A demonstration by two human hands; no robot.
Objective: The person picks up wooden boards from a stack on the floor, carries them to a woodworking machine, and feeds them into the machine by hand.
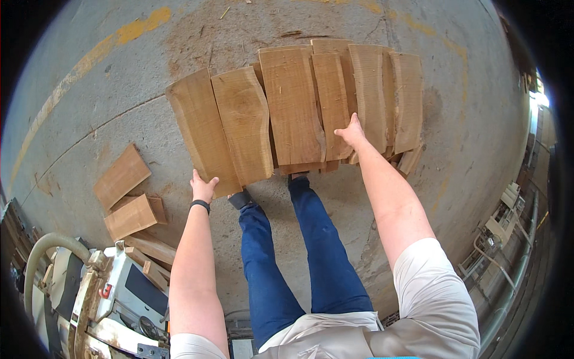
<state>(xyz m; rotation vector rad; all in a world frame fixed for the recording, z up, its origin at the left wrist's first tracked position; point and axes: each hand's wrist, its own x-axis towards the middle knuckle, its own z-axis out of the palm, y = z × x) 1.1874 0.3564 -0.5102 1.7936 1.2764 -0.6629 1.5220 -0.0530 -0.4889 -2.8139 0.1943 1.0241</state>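
Observation:
A row of rough-sawn wooden boards with wavy edges lies side by side and overlapping in front of me. At the near end of the leftmost board [200,128], my left hand [204,186] grips its left edge, with the thumb on top and the other fingers partly hidden. Next to that board lies a wide, wavy-edged board [242,122]. My right hand [353,133] rests over a narrow board [332,90], thumb and fingers spread apart. Just right of it is another pale board [368,90]. More wood shows beneath the row.
Loose offcuts [122,176] lie on the concrete floor at left. A dusty white machine [128,287] with a ribbed hose [45,248] stands at lower left. Along the right run a metal pipe [508,305] and a rack. My shoes are close to the boards' near ends.

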